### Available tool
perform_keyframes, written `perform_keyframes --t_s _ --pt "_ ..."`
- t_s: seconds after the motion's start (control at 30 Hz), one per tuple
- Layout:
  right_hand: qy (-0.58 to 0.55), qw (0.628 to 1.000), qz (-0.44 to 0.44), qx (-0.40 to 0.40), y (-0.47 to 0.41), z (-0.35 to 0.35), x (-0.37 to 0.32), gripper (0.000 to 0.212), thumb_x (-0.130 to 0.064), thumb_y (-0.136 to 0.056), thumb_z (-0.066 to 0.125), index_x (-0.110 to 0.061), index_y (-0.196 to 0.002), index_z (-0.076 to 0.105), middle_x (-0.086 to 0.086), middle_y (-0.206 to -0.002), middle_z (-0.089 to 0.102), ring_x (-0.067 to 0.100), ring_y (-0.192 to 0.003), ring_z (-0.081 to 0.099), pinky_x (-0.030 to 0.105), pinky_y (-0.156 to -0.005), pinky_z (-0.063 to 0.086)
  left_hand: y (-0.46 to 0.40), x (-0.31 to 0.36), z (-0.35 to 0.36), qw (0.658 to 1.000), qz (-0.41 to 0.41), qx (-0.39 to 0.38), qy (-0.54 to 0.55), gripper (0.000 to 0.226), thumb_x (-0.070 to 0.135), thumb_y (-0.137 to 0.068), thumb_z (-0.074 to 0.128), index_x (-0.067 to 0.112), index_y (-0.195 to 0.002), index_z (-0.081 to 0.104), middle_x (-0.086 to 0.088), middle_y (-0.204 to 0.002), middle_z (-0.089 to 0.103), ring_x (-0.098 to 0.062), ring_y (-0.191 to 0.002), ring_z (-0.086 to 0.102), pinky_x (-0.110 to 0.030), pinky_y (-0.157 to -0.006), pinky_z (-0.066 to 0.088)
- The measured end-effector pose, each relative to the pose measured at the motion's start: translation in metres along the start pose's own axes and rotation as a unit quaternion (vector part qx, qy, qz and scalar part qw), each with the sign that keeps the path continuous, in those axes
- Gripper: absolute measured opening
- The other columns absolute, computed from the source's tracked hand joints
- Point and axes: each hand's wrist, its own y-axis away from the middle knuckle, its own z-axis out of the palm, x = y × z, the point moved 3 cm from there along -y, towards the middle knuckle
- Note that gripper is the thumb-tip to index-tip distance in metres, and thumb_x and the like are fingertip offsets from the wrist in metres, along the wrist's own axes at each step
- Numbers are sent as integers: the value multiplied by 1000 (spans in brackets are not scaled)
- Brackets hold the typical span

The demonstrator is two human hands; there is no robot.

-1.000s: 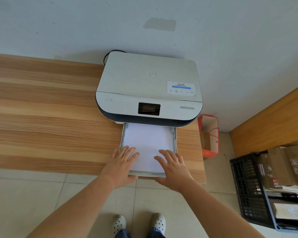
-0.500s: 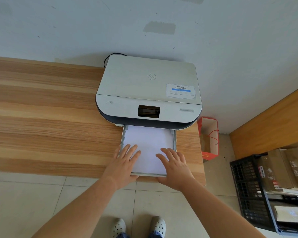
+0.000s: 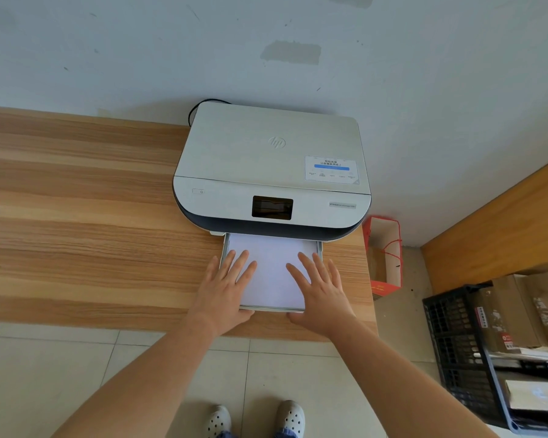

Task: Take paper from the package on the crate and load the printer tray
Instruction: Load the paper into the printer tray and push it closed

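while the wooden surface [image 3: 76, 216] carries the printer [image 3: 271, 172], its tray [image 3: 223, 248] half out with paper [image 3: 271, 273] inside, left hand [image 3: 225, 289] and right hand [image 3: 321, 294], flat and spread wide, should push evenly, straight toward the far wall.

I count one printer [image 3: 271, 172] on one wooden table [image 3: 76, 216], with one tray [image 3: 319, 248] pulled out and one stack of white paper [image 3: 271, 273] in it. Two hands are mine: my left hand [image 3: 223, 290] and my right hand [image 3: 321, 294], five fingers spread flat on each. Two white shoes [image 3: 217, 422] stand on the tiles below. To the right I see one red bag [image 3: 385, 279] and one black crate [image 3: 456, 349], holding cardboard boxes whose number I cannot tell.
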Motion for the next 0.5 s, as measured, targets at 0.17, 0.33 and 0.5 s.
perform_keyframes --t_s 0.17,0.33,0.5 --pt "2 1000 18 9 -8 -1 4 100 -72 -80 47 -35 -151 -13 3 -161 -21 29 -142 -32 52 -111 -25 -9 -3 -3 1000 -8 -5 -8 98 66 -84 46 27 -150 -15 -4 -160 -20 -27 -146 -19 -52 -118 -3" --pt "21 999 23 13 -15 -4 5 103 -73 -79 47 -36 -149 -18 5 -159 -27 32 -141 -34 57 -111 -21 -16 -7 -4 1000 -19 -1 -9 100 68 -83 47 29 -149 -18 -5 -159 -24 -28 -145 -23 -51 -118 -5" --pt "26 999 25 19 -21 -8 8 105 -73 -77 49 -35 -150 -17 6 -159 -28 33 -141 -34 58 -112 -20 -23 -10 -4 999 -29 8 -11 102 71 -81 47 30 -149 -16 -5 -158 -27 -29 -143 -27 -51 -115 -11"
